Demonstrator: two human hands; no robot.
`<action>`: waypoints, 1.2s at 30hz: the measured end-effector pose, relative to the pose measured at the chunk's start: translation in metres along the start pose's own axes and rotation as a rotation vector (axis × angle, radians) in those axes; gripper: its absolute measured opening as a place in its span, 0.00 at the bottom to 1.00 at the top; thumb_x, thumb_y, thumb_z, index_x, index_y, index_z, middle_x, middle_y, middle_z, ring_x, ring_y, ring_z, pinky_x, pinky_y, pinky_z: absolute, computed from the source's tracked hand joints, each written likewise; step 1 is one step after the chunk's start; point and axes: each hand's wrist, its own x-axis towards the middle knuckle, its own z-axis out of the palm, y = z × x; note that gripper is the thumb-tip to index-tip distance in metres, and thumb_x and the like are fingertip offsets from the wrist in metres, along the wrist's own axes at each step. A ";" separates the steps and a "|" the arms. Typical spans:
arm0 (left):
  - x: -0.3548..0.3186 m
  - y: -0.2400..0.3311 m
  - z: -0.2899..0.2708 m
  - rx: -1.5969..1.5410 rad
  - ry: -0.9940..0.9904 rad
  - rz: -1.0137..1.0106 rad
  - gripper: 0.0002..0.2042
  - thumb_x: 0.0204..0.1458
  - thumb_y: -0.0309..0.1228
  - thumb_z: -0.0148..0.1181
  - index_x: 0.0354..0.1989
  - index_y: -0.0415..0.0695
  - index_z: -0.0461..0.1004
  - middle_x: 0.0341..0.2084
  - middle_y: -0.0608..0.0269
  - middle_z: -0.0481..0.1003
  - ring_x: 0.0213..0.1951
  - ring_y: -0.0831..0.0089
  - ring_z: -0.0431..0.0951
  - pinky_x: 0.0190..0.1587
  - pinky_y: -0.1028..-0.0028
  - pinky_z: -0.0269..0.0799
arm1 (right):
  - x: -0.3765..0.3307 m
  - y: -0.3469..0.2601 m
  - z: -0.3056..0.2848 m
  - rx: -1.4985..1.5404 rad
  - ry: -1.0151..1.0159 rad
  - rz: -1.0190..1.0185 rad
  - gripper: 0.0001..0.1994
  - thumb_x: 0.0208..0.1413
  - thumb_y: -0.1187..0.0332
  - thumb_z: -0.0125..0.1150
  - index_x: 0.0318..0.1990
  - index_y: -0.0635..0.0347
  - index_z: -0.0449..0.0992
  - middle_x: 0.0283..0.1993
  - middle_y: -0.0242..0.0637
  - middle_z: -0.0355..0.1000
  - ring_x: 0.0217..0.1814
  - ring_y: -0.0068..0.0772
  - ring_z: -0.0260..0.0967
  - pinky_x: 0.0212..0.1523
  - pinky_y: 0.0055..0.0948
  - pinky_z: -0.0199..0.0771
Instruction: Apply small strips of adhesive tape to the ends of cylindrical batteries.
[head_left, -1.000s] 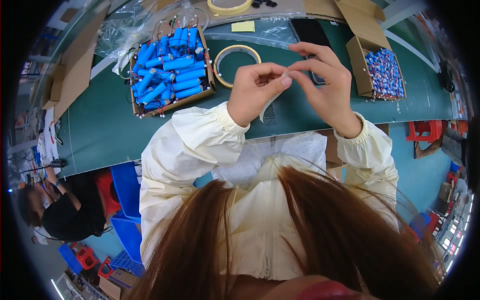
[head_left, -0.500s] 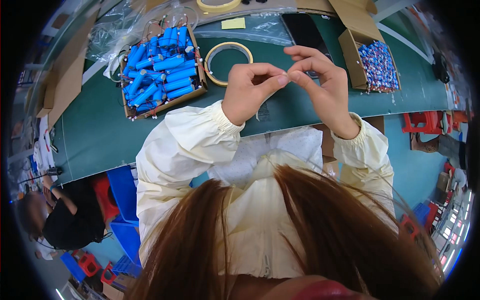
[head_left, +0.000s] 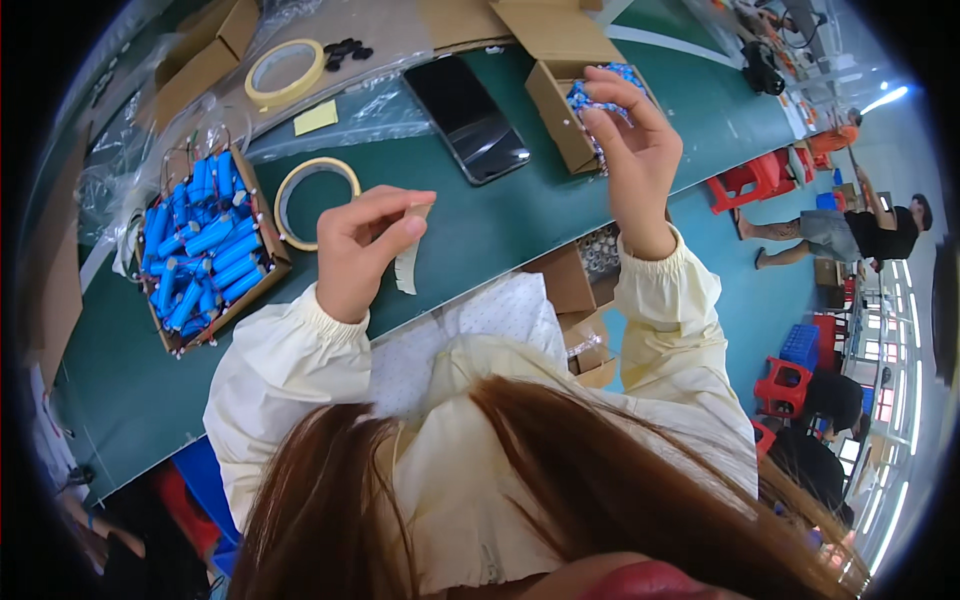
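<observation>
My left hand is closed in a pinch on a short strip of pale masking tape, which hangs down above the green table near its front edge. Over a small cardboard box at the back right, my right hand has its thumb and forefinger apart, with nothing visible between them. Small blue and white wrapped parts fill that box, partly hidden by my fingers. Left of my left hand lies a roll of masking tape.
A cardboard tray of blue wired battery packs stands at the left. A black phone lies mid-table. Farther back are a second tape roll, yellow notes and clear plastic bags. A person stands at far right.
My hands have separated. The left moved leftward with the tape strip; the right went over to the box of small parts. The whole view has turned and shifted rightward.
</observation>
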 end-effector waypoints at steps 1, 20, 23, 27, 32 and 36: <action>0.001 -0.001 0.001 0.019 -0.012 0.021 0.10 0.43 0.21 0.57 0.36 0.35 0.75 0.31 0.62 0.72 0.32 0.78 0.68 0.36 0.82 0.63 | 0.007 0.006 -0.010 -0.085 0.065 0.010 0.12 0.46 0.80 0.55 0.42 0.69 0.70 0.45 0.42 0.68 0.40 0.24 0.64 0.43 0.21 0.65; 0.003 0.005 0.005 -0.011 0.050 0.067 0.40 0.39 0.27 0.58 0.63 0.49 0.45 0.36 0.64 0.63 0.36 0.76 0.62 0.40 0.79 0.63 | 0.069 0.043 -0.038 -0.921 -0.428 -0.021 0.23 0.38 0.77 0.60 0.48 0.58 0.69 0.27 0.38 0.72 0.28 0.32 0.69 0.34 0.25 0.69; 0.003 0.006 0.007 -0.078 0.015 0.039 0.41 0.40 0.25 0.58 0.64 0.49 0.42 0.34 0.64 0.63 0.34 0.77 0.62 0.39 0.80 0.63 | 0.081 0.060 -0.047 -0.843 -0.341 -0.194 0.21 0.39 0.79 0.58 0.46 0.61 0.69 0.26 0.39 0.72 0.26 0.33 0.72 0.31 0.23 0.71; 0.004 0.003 0.003 -0.132 -0.016 0.033 0.39 0.42 0.22 0.55 0.64 0.49 0.42 0.38 0.61 0.65 0.35 0.76 0.65 0.40 0.79 0.65 | 0.090 0.048 -0.045 -0.875 -0.194 -0.238 0.18 0.42 0.79 0.57 0.45 0.64 0.69 0.27 0.39 0.74 0.28 0.29 0.74 0.32 0.20 0.72; 0.005 0.003 0.003 -0.191 0.013 0.069 0.38 0.47 0.22 0.52 0.64 0.50 0.37 0.52 0.56 0.59 0.43 0.71 0.68 0.45 0.75 0.66 | 0.074 -0.002 -0.011 -0.436 -0.170 -0.268 0.17 0.47 0.81 0.55 0.48 0.67 0.67 0.32 0.36 0.73 0.36 0.22 0.71 0.39 0.19 0.71; 0.004 0.002 0.005 -0.215 -0.012 0.149 0.40 0.50 0.24 0.51 0.63 0.53 0.27 0.58 0.56 0.51 0.48 0.68 0.67 0.49 0.73 0.64 | 0.042 -0.030 0.022 -0.181 -0.243 -0.219 0.19 0.46 0.85 0.54 0.49 0.72 0.64 0.33 0.41 0.72 0.36 0.27 0.70 0.41 0.23 0.72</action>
